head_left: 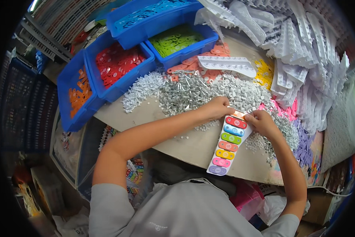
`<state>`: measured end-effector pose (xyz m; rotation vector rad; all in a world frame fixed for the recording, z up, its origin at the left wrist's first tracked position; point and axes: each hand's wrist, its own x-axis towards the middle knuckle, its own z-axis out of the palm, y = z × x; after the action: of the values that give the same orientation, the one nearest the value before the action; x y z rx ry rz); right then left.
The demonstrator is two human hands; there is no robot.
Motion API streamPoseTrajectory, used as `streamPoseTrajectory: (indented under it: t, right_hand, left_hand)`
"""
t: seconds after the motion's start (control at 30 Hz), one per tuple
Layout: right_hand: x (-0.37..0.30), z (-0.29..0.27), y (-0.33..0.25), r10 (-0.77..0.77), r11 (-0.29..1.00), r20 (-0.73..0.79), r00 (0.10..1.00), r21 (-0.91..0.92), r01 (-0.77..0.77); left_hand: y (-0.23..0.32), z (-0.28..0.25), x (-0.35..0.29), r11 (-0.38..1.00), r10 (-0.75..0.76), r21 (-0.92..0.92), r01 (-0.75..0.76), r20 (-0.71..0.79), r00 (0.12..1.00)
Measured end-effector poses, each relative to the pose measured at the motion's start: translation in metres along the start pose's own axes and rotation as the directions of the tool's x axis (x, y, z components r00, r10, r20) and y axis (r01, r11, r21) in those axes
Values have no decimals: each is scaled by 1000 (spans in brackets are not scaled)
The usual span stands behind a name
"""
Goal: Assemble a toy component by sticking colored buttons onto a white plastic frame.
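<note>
A toy xylophone (227,147), a tapered white base with a row of coloured bars, lies slanted at the table's near edge. My left hand (217,107) is closed, its fingertips at the far left corner of the xylophone. My right hand (262,121) pinches the far right corner with thumb and finger. Between the two hands sits an orange bar (238,114) at the far end. Whether a small part is also between my fingertips is too small to tell. Beyond my hands lie piles of metal pins (185,89) and white washers (240,89).
Blue bins hold orange (80,93), red (116,65), green (175,39) and blue bars (149,14). Loose yellow (265,73) and purple bars (302,144) lie rightward. White bases (292,47) are heaped at the far right, with one separate base (226,65) behind the washers.
</note>
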<state>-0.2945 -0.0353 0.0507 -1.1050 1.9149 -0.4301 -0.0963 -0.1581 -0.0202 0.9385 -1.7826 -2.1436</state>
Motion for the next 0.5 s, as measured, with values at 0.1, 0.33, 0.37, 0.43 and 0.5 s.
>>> streamPoseTrajectory:
  t: [0.1, 0.33, 0.37, 0.43, 0.5]
  right_hand:
    - [-3, 12, 10, -114, 993, -150, 982, -46, 108]
    - [-89, 41, 63, -415, 904, -813, 408, -318, 285]
    - [-106, 37, 74, -371, 928, -875, 311, -338, 158]
    - [-131, 14, 118, -186, 967, -940, 287, -227, -114]
    - [-143, 0, 172, -194, 952, -926, 323, -258, -167]
  left_hand:
    - [-3, 0, -4, 964, 111, 251, -87, -82, 990]
    - [32, -63, -114, 509, 782, 824, -251, -320, 535]
    - [28, -83, -125, 507, 771, 850, -142, -374, 516]
    - [17, -117, -146, 495, 762, 869, -23, -421, 491]
    - [0, -140, -157, 453, 727, 885, 108, -436, 530]
